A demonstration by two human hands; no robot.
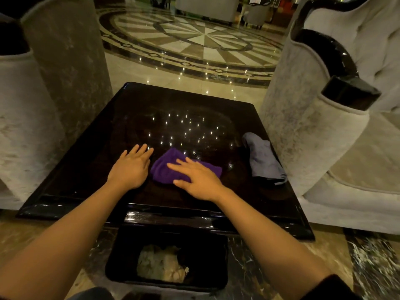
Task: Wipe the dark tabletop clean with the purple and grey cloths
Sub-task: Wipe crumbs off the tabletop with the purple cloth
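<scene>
Armchairs (324, 118) flank tabletop (91, 161); grey cloth (263, 159) lies aside.

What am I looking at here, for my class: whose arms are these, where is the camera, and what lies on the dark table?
There is no machine here. A person wears one wide-angle camera on the head, so the single picture looks forward and down along their own bare arms. The left hand lies flat, fingers spread, on the glossy dark square tabletop. The right hand presses flat on a crumpled purple cloth; it rests on the cloth rather than gripping it. A bunched grey cloth lies untouched near the table's right edge. Pale velvet armchairs stand on both sides. Below the near edge sits a black rectangular bin with crumpled pale paper inside. The small bright dots on the table are reflected lights.
</scene>
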